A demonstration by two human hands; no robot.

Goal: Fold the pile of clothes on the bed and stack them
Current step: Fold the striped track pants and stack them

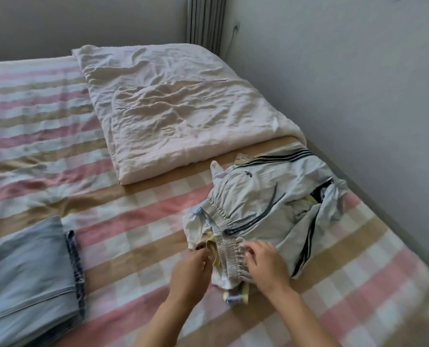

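A person is working at a bed (133,221) covered in a pink, tan and white checked sheet; the camera is looking down from the head. The pile of clothes (316,221) is lying unfolded at about four o'clock in the view, near the wall-side edge of the bed; a pale grey track garment (258,196) with dark stripes is sitting on top, and a yellow garment (236,296) is poking out beneath at the near end. Both hands are reaching into the pile's near edge at about five o'clock. The left hand (191,269) is curling its fingers round pale fabric at the pile's edge; the right hand (266,264) is pinching the gathered elastic waistband (233,249) with bent fingers; they seem to be taking the garment at two points so it can be lifted free and spread flat. A folded blue stack (25,276) is resting at eight o'clock, well apart from the pile, probably keeping sheet between them as folding room; a folded white quilt (173,108) is lying at twelve o'clock.
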